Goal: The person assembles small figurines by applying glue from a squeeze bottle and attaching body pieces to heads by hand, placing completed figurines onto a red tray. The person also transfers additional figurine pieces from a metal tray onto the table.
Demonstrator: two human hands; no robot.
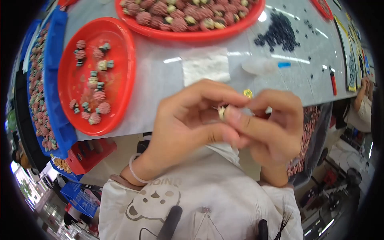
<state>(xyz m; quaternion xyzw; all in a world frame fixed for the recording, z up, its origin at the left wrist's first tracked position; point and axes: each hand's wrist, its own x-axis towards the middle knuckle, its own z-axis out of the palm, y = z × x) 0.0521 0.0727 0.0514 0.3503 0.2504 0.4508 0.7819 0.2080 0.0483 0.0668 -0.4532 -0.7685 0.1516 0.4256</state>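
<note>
In front of my chest, both hands meet around a small pink-and-cream figurine (222,111), mostly hidden by fingers. My left hand (180,120) is curled about it from the left, index finger over the top and thumb below. The thumb of my right hand (276,124) presses against its cream part, with the other fingers bent behind. Something pale shows between the right fingers, too covered to name. Just beyond the fingertips is a small yellow piece (248,93). A folded white tissue (205,66) lies on the grey table, near a translucent squeeze bottle with a blue tip (260,67).
Several similar figurines lie on the red oval tray (130,80) at left. A larger red tray (192,37) at the back is heaped with pink pieces. Blue bins (60,80) flank the left edge. Small dark pieces (280,34) and a red pen-like tool (333,83) lie right.
</note>
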